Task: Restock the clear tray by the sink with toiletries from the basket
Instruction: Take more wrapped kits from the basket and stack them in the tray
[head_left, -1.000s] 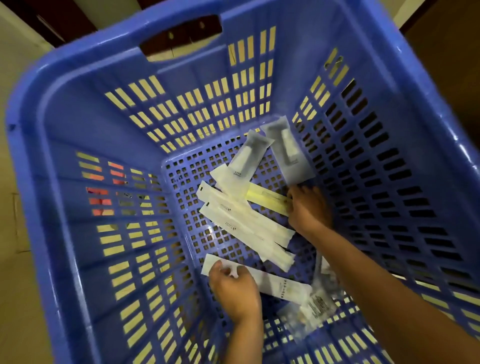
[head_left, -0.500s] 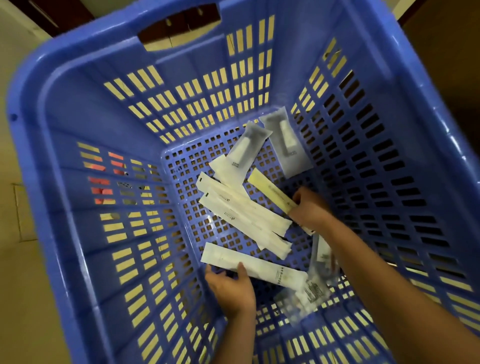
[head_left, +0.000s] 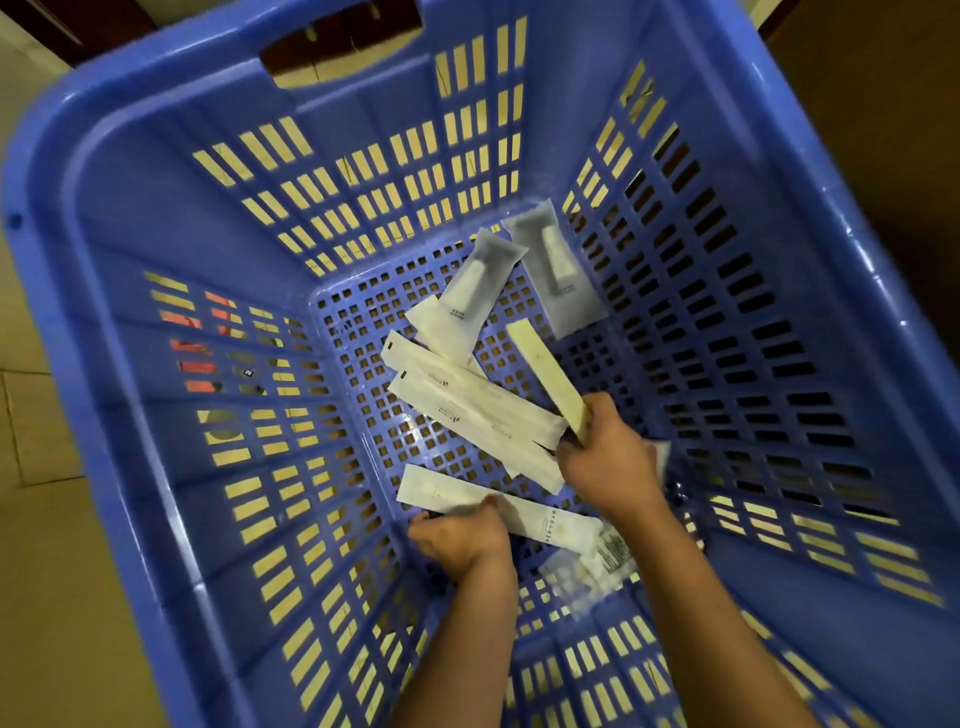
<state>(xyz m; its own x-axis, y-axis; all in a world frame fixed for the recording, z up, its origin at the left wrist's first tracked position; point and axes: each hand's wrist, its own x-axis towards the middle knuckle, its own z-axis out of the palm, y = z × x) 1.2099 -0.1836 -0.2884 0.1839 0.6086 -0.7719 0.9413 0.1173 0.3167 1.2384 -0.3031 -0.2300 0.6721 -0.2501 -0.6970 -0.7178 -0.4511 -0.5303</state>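
Both my hands reach down into a deep blue slotted basket. My right hand grips the near end of a long yellowish sachet and holds it tilted up off the basket floor. My left hand pinches a long white packet that lies across the near part of the floor. Two more long white packets lie side by side in the middle. Two grey pouches with small tubes inside lie at the far end. The clear tray is out of view.
A crinkled clear bag with small white items and a barcode label lies at the near edge of the basket floor, under my right forearm. Beige floor tiles show to the left of the basket, dark wood at the top and right.
My right hand has lifted the yellowish sachet off the floor and drawn it toward me. My left hand has closed on the near white packet and shifted it slightly.
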